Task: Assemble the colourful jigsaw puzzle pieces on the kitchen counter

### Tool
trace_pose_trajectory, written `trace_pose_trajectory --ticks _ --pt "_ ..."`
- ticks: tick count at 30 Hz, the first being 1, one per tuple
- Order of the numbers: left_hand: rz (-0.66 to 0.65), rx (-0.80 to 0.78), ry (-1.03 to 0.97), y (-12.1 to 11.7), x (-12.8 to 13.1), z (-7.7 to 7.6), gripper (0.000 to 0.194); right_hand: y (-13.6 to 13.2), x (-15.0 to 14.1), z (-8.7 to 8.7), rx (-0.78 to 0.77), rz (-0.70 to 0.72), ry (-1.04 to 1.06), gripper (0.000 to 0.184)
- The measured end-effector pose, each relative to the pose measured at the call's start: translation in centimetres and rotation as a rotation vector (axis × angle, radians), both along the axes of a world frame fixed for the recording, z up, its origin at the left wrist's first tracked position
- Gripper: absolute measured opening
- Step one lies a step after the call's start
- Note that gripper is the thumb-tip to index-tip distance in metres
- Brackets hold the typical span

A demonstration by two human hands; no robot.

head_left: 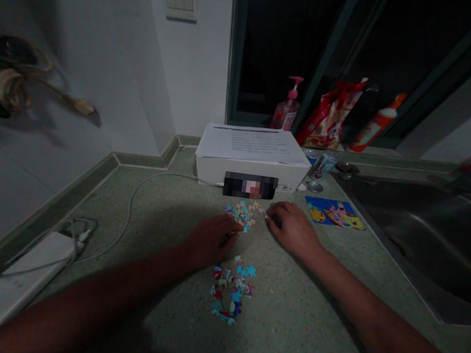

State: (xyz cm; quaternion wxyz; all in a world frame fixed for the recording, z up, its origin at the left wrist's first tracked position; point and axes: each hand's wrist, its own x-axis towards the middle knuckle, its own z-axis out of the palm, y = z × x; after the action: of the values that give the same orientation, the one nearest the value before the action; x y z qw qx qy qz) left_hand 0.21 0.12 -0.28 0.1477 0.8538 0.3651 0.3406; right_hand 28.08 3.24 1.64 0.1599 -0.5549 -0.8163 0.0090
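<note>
A loose pile of small jigsaw puzzle pieces [243, 212] lies on the counter between my two hands. My left hand [212, 240] is at the near left edge of this pile, its fingers bent together; what is at the fingertips is too dark and small to make out. At the right edge of the pile rests my right hand [293, 227], fingers curved with thumb and forefinger apart, the tips beside some pieces. Closer to me is a cluster of puzzle pieces [242, 286], some apparently joined, in blue, red and white. A colourful cartoon picture card [335, 213] lies right of my right hand.
Behind the pile stands a white box [210, 167] with a phone [271, 190] against its front. A cable [130, 209] runs left to a power strip [27, 276]. A can [324, 165] and a metal sink [448, 239] are right. A pump bottle [286, 114] stands behind.
</note>
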Motion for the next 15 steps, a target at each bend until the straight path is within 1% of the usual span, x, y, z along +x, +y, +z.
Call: trace_pose_trajectory --ticks 5,10,15 --pt "0.0 0.043 0.013 -0.1 0.0 0.5 0.028 0.0 -0.1 0.4 0.007 0.029 -0.086 0.015" --pt "-0.037 0.043 -0.019 0.2 0.0 -0.1 0.021 0.0 -0.1 0.6 0.037 0.061 -0.155 0.018" --pt "-0.035 0.013 -0.019 0.4 0.0 -0.6 0.019 0.2 -0.1 0.7 0.071 0.038 -0.191 0.019"
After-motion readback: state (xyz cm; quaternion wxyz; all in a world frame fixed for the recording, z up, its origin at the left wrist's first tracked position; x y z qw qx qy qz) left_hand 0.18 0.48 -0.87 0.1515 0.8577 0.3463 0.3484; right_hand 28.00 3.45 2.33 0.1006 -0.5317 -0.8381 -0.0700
